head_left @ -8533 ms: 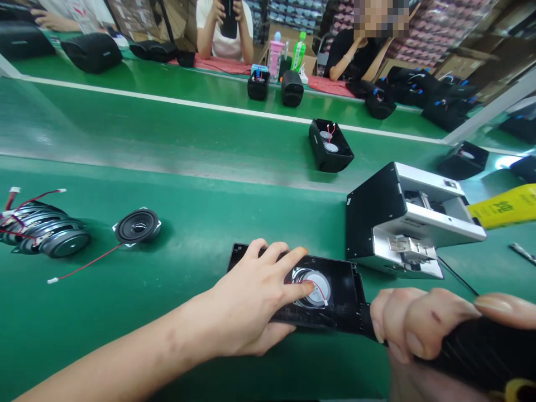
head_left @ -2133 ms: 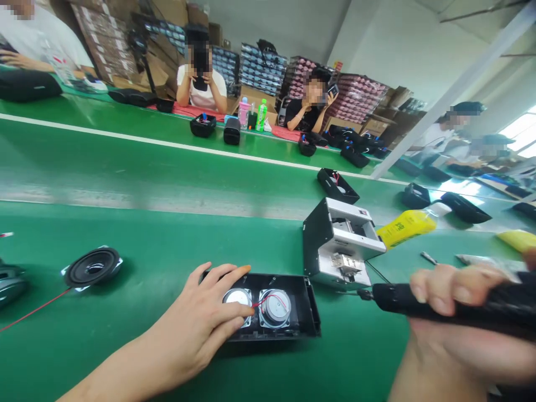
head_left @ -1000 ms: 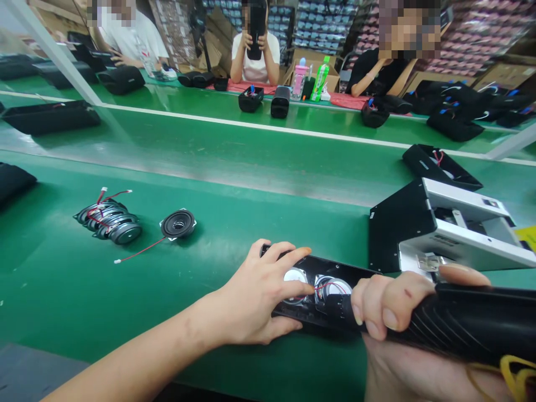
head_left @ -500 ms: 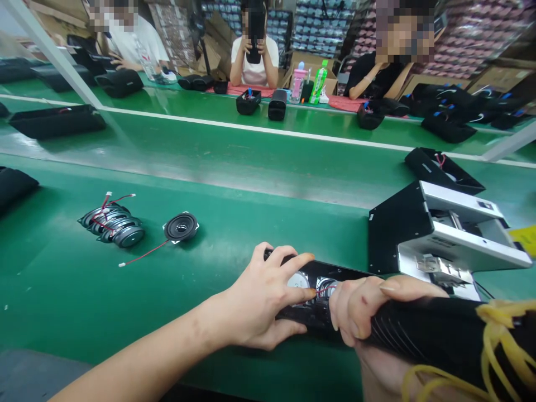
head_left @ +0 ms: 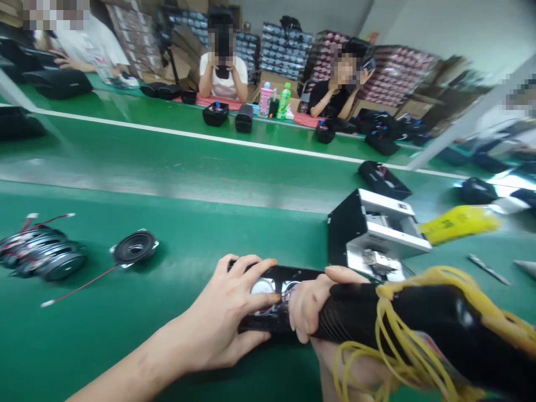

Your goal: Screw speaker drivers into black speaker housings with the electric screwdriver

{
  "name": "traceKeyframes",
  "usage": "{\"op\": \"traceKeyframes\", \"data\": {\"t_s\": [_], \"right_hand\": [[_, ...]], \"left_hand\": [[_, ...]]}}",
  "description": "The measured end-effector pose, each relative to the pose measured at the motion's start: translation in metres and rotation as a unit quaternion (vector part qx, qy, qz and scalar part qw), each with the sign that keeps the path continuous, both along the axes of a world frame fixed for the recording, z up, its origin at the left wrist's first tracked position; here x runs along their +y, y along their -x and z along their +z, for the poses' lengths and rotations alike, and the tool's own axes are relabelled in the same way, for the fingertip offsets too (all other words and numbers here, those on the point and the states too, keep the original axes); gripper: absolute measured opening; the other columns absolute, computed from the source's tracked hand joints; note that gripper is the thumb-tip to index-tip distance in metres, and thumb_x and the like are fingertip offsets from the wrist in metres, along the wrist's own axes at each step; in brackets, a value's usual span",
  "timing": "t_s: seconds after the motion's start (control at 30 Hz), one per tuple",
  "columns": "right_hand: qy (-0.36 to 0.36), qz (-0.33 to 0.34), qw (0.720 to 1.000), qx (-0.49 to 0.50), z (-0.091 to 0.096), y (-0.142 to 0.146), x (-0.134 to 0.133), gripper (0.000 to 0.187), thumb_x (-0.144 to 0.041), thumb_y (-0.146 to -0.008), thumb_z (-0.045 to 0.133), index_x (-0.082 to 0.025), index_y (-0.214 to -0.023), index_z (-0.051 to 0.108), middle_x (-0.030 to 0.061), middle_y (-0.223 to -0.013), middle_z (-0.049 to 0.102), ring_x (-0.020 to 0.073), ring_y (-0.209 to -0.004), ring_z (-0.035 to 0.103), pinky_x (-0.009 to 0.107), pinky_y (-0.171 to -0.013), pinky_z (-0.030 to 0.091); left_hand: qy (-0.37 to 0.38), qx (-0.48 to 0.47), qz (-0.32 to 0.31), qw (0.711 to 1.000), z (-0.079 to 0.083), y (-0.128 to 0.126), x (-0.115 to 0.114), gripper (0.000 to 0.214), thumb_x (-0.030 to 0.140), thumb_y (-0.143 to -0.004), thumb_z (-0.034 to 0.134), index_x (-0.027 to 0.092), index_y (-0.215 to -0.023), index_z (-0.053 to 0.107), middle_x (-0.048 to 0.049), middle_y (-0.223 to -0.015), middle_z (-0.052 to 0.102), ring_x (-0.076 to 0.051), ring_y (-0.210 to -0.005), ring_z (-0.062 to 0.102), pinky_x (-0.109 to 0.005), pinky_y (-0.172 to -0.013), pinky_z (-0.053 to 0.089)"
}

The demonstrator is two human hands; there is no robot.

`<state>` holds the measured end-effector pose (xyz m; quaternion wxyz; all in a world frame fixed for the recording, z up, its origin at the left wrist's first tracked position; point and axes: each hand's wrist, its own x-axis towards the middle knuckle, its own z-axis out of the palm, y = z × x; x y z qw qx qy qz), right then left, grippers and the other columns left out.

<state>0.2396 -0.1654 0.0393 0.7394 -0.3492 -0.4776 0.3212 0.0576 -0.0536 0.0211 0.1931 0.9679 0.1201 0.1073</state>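
My left hand grips a black speaker panel that lies on the green bench, fingers over its far side and thumb along the near edge. A round silver speaker back shows between those fingers, with thin red wire near the fingertip. My right hand is wrapped around a black electric screwdriver with yellow rubber bands tied on it. The tool lies nearly level over the panel's right part; its tip is hidden behind my fingers. To the left lies a loose speaker, face up with a red lead.
Several speakers lie in a row at far left. Beyond my right hand stands a black-and-white screw feeder, with a yellow packet and tweezers right of it. A black housing sits behind. Co-workers sit across the bench.
The view has swung right, so the bench items appear further left. Both hands keep their hold on the panel and the screwdriver, with little change between them.
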Motion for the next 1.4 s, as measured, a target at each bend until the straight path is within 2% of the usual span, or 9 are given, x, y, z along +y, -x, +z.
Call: {"op": "traceKeyframes", "data": {"t_s": [0.07, 0.17, 0.23, 0.37, 0.47, 0.67, 0.93, 1.13, 1.4], "right_hand": [[-0.071, -0.085, 0.994, 0.018, 0.009, -0.004, -0.005, 0.058, -0.076, -0.103, 0.053, -0.036, -0.141, 0.071, -0.0065, -0.062, 0.062, 0.0125, -0.036, 0.049, 0.026, -0.037, 0.045], [-0.145, -0.227, 0.963, 0.012, 0.032, -0.038, -0.021, 0.057, -0.074, -0.097, 0.065, -0.029, -0.131, 0.075, -0.0104, -0.058, 0.055, 0.0076, -0.030, 0.031, 0.025, -0.033, 0.034], [-0.154, -0.310, 0.937, -0.051, 0.048, -0.076, -0.037, 0.055, -0.073, -0.089, 0.072, -0.029, -0.121, 0.077, -0.0107, -0.057, 0.055, 0.0096, -0.031, 0.031, 0.027, -0.033, 0.034], [-0.169, -0.449, 0.871, -0.110, 0.058, -0.147, -0.058, 0.070, -0.089, -0.081, 0.058, -0.028, -0.112, 0.073, -0.0092, -0.054, 0.053, 0.0138, -0.030, 0.032, 0.028, -0.028, 0.027], [-0.142, -0.454, 0.875, -0.089, 0.051, -0.170, -0.056, 0.079, -0.097, -0.077, 0.052, -0.025, -0.104, 0.071, -0.0074, -0.053, 0.054, 0.0154, -0.029, 0.039, 0.029, -0.027, 0.032], [-0.124, -0.430, 0.892, -0.072, 0.039, -0.165, -0.042, 0.084, -0.102, -0.078, 0.047, -0.023, -0.093, 0.070, -0.0068, -0.046, 0.050, 0.0145, -0.026, 0.035, 0.027, -0.025, 0.032], [-0.116, -0.421, 0.897, -0.062, 0.047, -0.164, -0.043, 0.073, -0.092, -0.079, 0.059, -0.022, -0.095, 0.070, -0.0072, -0.048, 0.050, 0.0147, -0.028, 0.039, 0.026, -0.025, 0.032], [-0.113, -0.417, 0.899, -0.072, 0.060, -0.162, -0.037, 0.084, -0.099, -0.083, 0.047, -0.022, -0.108, 0.071, -0.0070, -0.047, 0.052, 0.0158, -0.029, 0.040, 0.027, -0.029, 0.036], [-0.083, -0.414, 0.904, -0.066, 0.063, -0.163, -0.018, 0.080, -0.098, -0.081, 0.050, -0.022, -0.096, 0.068, -0.0066, -0.046, 0.050, 0.0151, -0.030, 0.039, 0.026, -0.028, 0.032]], "left_hand": [[-0.012, -0.006, 0.002, 1.000, -0.004, 0.003, 0.001, 0.052, 0.033, -0.090, 0.080, 0.040, -0.140, 0.068, -0.0053, -0.174, 0.045, -0.044, -0.150, 0.045, -0.075, -0.115, 0.040], [-0.036, -0.025, 0.015, 0.999, -0.013, 0.012, 0.004, 0.060, 0.034, -0.091, 0.080, 0.042, -0.148, 0.063, -0.0017, -0.180, 0.035, -0.043, -0.156, 0.040, -0.071, -0.116, 0.046], [-0.048, -0.034, 0.026, 0.998, -0.020, 0.021, 0.007, 0.063, 0.036, -0.094, 0.077, 0.042, -0.153, 0.059, 0.0003, -0.183, 0.028, -0.042, -0.159, 0.038, -0.066, -0.115, 0.053], [-0.053, -0.038, 0.027, 0.997, -0.034, 0.033, 0.014, 0.063, 0.033, -0.097, 0.071, 0.041, -0.158, 0.056, 0.0009, -0.184, 0.025, -0.038, -0.162, 0.037, -0.061, -0.117, 0.057], [-0.044, -0.051, 0.029, 0.997, -0.042, 0.034, 0.017, 0.060, 0.030, -0.097, 0.070, 0.042, -0.155, 0.060, 0.0012, -0.183, 0.029, -0.038, -0.162, 0.039, -0.058, -0.119, 0.057], [-0.052, -0.045, 0.027, 0.997, -0.045, 0.038, 0.020, 0.064, 0.033, -0.096, 0.073, 0.044, -0.158, 0.058, 0.0014, -0.183, 0.030, -0.039, -0.161, 0.043, -0.059, -0.121, 0.056], [-0.025, -0.049, 0.032, 0.998, -0.047, 0.040, 0.020, 0.067, 0.031, -0.095, 0.071, 0.047, -0.159, 0.056, 0.0017, -0.184, 0.029, -0.042, -0.163, 0.041, -0.064, -0.123, 0.053], [-0.006, -0.047, 0.042, 0.998, -0.048, 0.038, 0.019, 0.064, 0.032, -0.095, 0.070, 0.047, -0.156, 0.059, 0.0034, -0.183, 0.031, -0.040, -0.163, 0.040, -0.064, -0.124, 0.051], [0.001, -0.052, 0.049, 0.997, -0.050, 0.037, 0.017, 0.062, 0.030, -0.095, 0.069, 0.044, -0.155, 0.061, -0.0004, -0.182, 0.033, -0.041, -0.162, 0.040, -0.067, -0.124, 0.050]]}}
